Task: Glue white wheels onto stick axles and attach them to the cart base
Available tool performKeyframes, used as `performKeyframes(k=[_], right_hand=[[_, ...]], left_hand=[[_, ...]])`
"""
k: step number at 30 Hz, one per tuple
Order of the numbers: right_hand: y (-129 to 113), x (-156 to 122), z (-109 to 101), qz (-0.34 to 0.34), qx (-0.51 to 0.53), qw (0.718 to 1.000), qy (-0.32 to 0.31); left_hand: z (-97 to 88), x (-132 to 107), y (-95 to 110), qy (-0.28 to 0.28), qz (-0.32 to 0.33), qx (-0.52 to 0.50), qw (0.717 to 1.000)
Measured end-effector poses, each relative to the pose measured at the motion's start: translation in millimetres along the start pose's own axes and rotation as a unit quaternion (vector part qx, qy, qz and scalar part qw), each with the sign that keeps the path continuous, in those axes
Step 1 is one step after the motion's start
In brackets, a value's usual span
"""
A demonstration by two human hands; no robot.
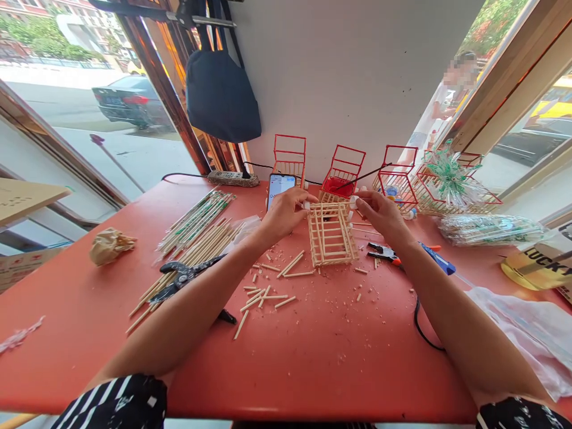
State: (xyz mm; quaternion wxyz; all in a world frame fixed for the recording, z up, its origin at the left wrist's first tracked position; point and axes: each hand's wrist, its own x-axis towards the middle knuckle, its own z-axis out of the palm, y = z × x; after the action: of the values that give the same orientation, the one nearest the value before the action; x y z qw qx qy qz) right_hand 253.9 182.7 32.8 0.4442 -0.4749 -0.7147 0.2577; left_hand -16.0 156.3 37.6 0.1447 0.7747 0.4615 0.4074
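Observation:
A small cart body built of pale wooden sticks [314,241] lies on the red table [313,369], its open lattice facing me. At its far left corner my left hand [286,211] pinches a small white wheel-like piece [306,205]. Another white round piece [354,202] is between the fingers of my right hand [379,213], by the far right corner. Whether either piece touches the sticks I cannot tell. Short cut sticks [263,296] and crumbs are scattered nearer to me. Behind my left hand stands a lit phone [281,182].
Several small carts with red handles [342,158] line the wall. Long sticks [201,244] and dark-handled cutters [183,274] lie left; pliers [382,252] and a blue glue gun [438,258] lie right, with a cable. A power strip [232,178] sits at the back.

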Motion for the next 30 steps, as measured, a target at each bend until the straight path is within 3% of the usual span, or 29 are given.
performKeyframes(k=[14, 30], right_hand=[[4.0, 1.2, 5.8, 0.016, 0.035, 0.999, 0.015], [1.7, -1.7, 9.1, 0.02, 0.102, 0.994, -0.016]], left_hand=[[-1.6, -0.6, -0.5, 0.005, -0.012, 0.012, 1.0], [-2.9, -2.2, 3.3, 0.013, 0.007, 0.015, 1.0]])
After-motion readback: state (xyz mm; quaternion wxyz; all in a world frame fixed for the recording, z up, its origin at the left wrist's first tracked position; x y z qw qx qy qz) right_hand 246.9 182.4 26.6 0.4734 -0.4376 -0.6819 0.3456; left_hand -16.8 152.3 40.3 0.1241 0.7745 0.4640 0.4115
